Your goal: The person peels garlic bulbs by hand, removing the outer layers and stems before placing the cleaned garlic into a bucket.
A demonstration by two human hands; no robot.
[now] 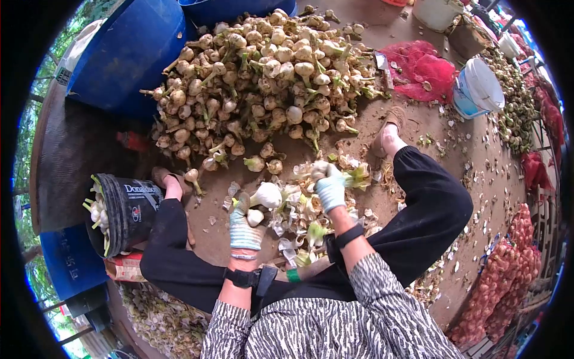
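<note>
- The left hand (pixel 244 230), in a striped glove, has its fingers curled around a small white bulb (pixel 255 217) of garlic.
- A larger white bulb (pixel 267 195) sits just right of its fingertips; from where I stand I can't tell whether they touch.
- The right hand (pixel 328 186), gloved too, is to the right of the left one with its fingers folded in; I can't make out whether it grips anything.
- Pale peelings (pixel 292 212) litter the ground between the two hands, and a leafy green stalk (pixel 359 177) lies just right of the right hand.
- Beyond both hands rises a great heap of garlic (pixel 257 84), stems on.
- Out to the left of the left hand stands a black bucket (pixel 139 206) with stemmed garlic (pixel 97 209) in its mouth.
- Well past the right hand lies red netting (pixel 421 69), with a white bucket (pixel 483 87) beside it.
</note>
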